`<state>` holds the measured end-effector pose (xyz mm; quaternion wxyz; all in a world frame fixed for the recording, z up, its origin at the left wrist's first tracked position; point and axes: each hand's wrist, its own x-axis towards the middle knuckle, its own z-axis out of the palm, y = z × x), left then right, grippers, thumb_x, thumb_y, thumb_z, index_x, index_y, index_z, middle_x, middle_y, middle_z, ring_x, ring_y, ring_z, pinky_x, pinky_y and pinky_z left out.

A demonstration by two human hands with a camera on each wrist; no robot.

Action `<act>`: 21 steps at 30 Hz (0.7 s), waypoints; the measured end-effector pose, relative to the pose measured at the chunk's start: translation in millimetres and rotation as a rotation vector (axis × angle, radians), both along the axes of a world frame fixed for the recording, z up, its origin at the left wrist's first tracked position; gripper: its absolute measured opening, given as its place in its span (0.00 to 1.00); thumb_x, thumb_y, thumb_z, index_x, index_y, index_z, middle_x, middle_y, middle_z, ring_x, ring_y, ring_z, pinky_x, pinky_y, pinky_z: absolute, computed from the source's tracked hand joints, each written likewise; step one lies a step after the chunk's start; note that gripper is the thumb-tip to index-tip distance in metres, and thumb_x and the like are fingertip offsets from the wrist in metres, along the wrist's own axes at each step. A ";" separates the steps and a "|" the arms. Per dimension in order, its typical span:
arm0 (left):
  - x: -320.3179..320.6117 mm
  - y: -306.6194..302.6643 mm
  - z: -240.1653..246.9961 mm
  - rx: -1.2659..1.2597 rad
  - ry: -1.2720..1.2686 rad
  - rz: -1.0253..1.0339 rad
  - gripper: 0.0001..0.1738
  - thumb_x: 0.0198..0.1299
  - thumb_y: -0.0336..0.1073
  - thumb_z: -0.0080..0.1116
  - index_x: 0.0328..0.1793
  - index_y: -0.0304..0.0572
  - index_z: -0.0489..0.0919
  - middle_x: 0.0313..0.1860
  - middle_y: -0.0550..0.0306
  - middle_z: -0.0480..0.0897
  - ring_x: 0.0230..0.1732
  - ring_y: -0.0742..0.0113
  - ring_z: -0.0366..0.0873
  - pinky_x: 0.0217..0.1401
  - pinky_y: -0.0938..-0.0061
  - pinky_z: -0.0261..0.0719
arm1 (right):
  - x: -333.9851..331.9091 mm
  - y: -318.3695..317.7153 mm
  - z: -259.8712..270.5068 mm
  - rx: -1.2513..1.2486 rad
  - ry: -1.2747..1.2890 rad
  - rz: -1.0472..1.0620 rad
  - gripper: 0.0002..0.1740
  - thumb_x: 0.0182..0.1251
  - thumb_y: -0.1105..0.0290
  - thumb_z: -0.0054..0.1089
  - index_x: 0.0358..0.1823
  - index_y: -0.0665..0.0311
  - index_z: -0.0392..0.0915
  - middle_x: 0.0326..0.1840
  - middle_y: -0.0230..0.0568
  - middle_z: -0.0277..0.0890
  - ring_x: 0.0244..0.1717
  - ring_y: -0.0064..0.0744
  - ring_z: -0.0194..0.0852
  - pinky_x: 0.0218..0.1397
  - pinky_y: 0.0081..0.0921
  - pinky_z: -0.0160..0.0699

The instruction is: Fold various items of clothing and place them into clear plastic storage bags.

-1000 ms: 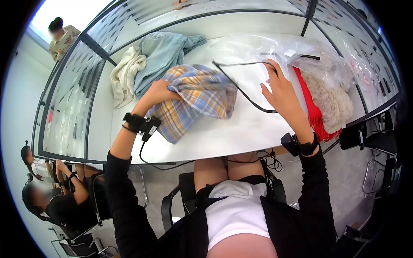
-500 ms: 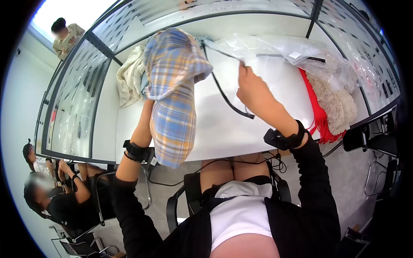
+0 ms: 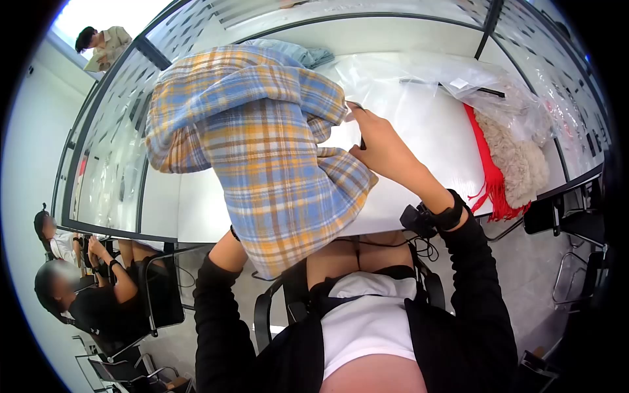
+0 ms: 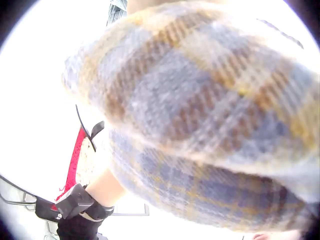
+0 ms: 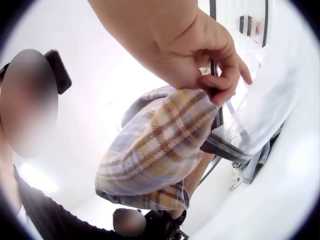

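A blue, yellow and brown plaid cloth (image 3: pixel 262 157) is held up in bulky folds above the white table (image 3: pixel 419 190), and it fills much of the left wrist view. My left hand is behind it; only skin (image 4: pixel 160 5) shows at that view's top edge, its fingers hidden. In the right wrist view, my right hand (image 5: pixel 200 55) has its fingers curled round a thin black strap (image 5: pixel 216 75), close against the plaid cloth (image 5: pixel 160 145). Whether those fingers also pinch the cloth, I cannot tell. The same right hand (image 3: pixel 383 144) is at the cloth's right edge.
Light blue fabric (image 3: pixel 295 52) lies behind the plaid cloth. On the right are clear plastic (image 3: pixel 458 78), a red fringed cloth (image 3: pixel 488 164) and beige fluffy material (image 3: pixel 514 157). Dark-framed partitions surround the table. People sit at the left, and one person (image 3: pixel 105 46) stands beyond.
The plaid cloth has come up off the table and spread wider, hiding the left hand. My right hand has moved left to its edge, and the strap is now mostly covered.
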<state>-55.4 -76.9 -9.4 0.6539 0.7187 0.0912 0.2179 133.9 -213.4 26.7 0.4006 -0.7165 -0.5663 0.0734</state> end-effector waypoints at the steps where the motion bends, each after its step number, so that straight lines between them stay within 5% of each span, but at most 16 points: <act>1: -0.4 0.2 -0.4 -0.012 -0.002 -0.006 0.30 0.68 0.50 0.44 0.67 0.36 0.65 0.57 0.52 0.77 0.54 0.64 0.77 0.58 0.72 0.75 | -0.1 -1.9 5.4 -0.020 0.084 -0.007 0.35 0.48 0.84 0.54 0.62 0.78 0.58 0.51 0.57 0.70 0.26 0.41 0.76 0.34 0.32 0.77; 3: -2.2 0.6 -0.5 -0.046 -0.006 -0.014 0.30 0.68 0.50 0.44 0.67 0.36 0.65 0.57 0.52 0.77 0.54 0.64 0.77 0.58 0.73 0.75 | -1.1 -6.9 15.9 -0.066 0.257 -0.023 0.37 0.48 0.84 0.53 0.65 0.76 0.56 0.54 0.57 0.69 0.23 0.37 0.76 0.31 0.30 0.77; 8: -20.0 17.7 5.9 -0.180 0.005 -0.026 0.29 0.68 0.49 0.45 0.66 0.35 0.66 0.56 0.53 0.77 0.53 0.65 0.77 0.59 0.73 0.75 | 15.9 -5.9 1.7 0.049 -0.043 -0.128 0.38 0.47 0.82 0.53 0.66 0.73 0.57 0.54 0.48 0.72 0.23 0.36 0.73 0.31 0.28 0.75; 14: -22.0 -6.6 78.4 -0.300 0.178 0.324 0.24 0.66 0.45 0.48 0.57 0.28 0.73 0.51 0.53 0.79 0.48 0.67 0.78 0.53 0.75 0.74 | 18.9 -9.9 7.2 0.054 -0.144 -0.225 0.33 0.50 0.76 0.59 0.61 0.73 0.64 0.50 0.46 0.74 0.26 0.38 0.73 0.35 0.30 0.73; 21: -23.4 29.9 41.5 -0.295 0.410 0.406 0.22 0.64 0.43 0.52 0.45 0.23 0.78 0.42 0.53 0.82 0.40 0.71 0.77 0.43 0.79 0.72 | 13.4 -1.7 2.2 -0.050 -0.142 -0.262 0.25 0.58 0.64 0.58 0.52 0.75 0.68 0.41 0.51 0.74 0.35 0.49 0.78 0.35 0.39 0.78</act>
